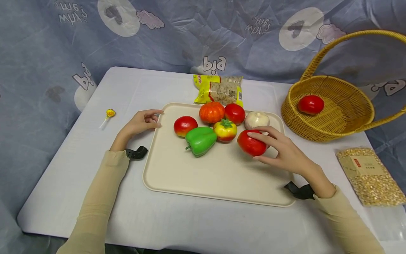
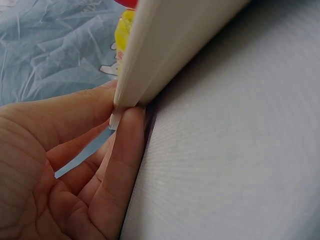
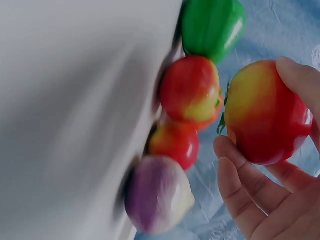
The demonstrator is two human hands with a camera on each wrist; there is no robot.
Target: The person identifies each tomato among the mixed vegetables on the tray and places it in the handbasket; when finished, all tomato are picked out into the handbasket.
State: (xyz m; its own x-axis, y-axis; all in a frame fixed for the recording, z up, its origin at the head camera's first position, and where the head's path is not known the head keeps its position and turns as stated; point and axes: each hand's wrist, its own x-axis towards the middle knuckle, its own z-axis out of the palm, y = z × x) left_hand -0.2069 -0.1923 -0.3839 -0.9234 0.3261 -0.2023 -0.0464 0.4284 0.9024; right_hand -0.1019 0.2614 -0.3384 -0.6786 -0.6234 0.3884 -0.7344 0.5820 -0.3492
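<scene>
My right hand [image 1: 282, 151] holds a red tomato [image 1: 250, 143] over the right part of the beige tray [image 1: 203, 183]. In the right wrist view this tomato [image 3: 265, 112] shows a yellow patch and green leaves, with thumb and fingertips around it. With thumb above and a finger under the rim, my left hand [image 1: 139, 123] pinches the tray's left edge [image 2: 127, 70]. On the tray lie a green bell pepper [image 1: 201, 140], a yellow-red tomato [image 1: 226, 132], two more red tomatoes [image 1: 185, 126], an orange pumpkin [image 1: 211, 112] and a purple-white turnip [image 3: 159, 195].
To the right stands a wicker basket [image 1: 293, 123] with a tall handle and one red tomato [image 1: 311, 104] inside. A yellow bag [image 1: 222, 90] lies behind the tray. A pack of corn kernels [image 1: 369, 176] sits far right, and a lollipop [image 1: 110, 113] lies at the left.
</scene>
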